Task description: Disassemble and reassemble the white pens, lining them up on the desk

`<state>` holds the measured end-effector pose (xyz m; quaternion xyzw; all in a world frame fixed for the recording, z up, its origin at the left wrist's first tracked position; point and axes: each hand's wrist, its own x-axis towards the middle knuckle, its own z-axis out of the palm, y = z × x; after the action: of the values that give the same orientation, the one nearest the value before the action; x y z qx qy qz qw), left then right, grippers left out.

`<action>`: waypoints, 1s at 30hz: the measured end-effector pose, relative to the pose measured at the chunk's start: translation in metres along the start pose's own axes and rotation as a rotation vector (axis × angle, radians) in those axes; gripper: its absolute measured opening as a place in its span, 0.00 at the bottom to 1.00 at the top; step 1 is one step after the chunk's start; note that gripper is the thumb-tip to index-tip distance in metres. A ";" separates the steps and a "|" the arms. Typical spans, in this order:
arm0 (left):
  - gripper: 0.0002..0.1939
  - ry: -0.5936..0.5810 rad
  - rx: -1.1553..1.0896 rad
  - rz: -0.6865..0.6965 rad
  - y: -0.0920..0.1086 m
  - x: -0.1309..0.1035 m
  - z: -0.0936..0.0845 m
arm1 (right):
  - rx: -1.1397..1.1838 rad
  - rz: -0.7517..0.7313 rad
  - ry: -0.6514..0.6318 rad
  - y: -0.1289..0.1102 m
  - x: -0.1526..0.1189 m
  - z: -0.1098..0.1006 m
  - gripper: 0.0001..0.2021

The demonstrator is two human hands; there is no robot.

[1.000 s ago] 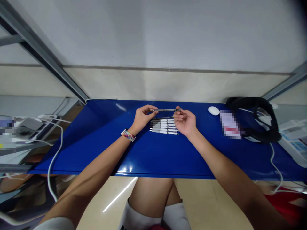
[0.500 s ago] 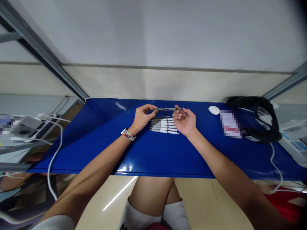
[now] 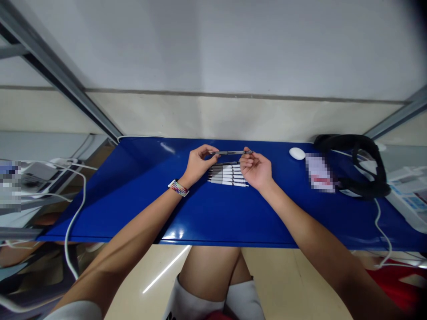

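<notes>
1. A slim grey pen with dark ends (image 3: 231, 153) lies level between the two hands, at 12 o'clock from a close row of white-barrelled pens with dark tips (image 3: 230, 174); whether it touches the surface below, I cannot tell.
2. The left hand (image 3: 197, 163), between 9 and 10 o'clock of the row, has its grip closed to a narrow pinch, thumb and fingers on the grey pen's 9 o'clock end.
3. The right hand (image 3: 258, 169), at 3 o'clock, has its grip pinched on the opposite end, the other fingers curled and partly hiding the row's ends there.
4. The row rests on a glossy blue tabletop (image 3: 213, 213), its dark tips towards 9 o'clock; the pen nearest 12 o'clock looks darker than its neighbours.
5. A multicoloured patterned wristband (image 3: 179, 187) circles the left wrist, between 8 and 9 o'clock.
6. Between 2 and 3 o'clock, well apart from the row, sits a smooth white oval object (image 3: 297, 154).
7. Near it, at 3 o'clock, lies a pale pixelated rectangle (image 3: 319, 172).
8. Farther out at 3 o'clock lies a black curved band-like headset (image 3: 365, 190).
</notes>
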<state>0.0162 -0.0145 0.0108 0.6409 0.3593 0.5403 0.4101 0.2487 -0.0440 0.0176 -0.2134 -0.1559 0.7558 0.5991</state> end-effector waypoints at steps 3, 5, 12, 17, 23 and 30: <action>0.13 -0.005 -0.017 0.002 -0.001 0.000 0.000 | 0.069 0.026 0.011 0.000 -0.002 0.002 0.10; 0.12 -0.004 -0.020 0.010 -0.001 0.000 0.001 | 0.097 0.034 0.031 0.000 -0.002 0.003 0.09; 0.12 0.010 -0.006 0.021 -0.003 0.001 0.001 | 0.127 0.037 0.044 0.000 -0.002 0.005 0.07; 0.12 0.004 -0.019 0.028 -0.004 0.001 0.000 | 0.111 0.039 0.039 -0.001 -0.003 0.006 0.07; 0.12 0.002 -0.022 0.030 -0.006 0.001 0.000 | 0.120 0.037 0.039 -0.001 -0.003 0.005 0.09; 0.13 0.000 -0.018 0.024 -0.003 0.001 0.001 | 0.107 0.026 0.046 -0.001 -0.003 0.005 0.08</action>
<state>0.0168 -0.0128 0.0083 0.6414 0.3468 0.5483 0.4094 0.2470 -0.0462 0.0229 -0.2005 -0.0986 0.7656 0.6032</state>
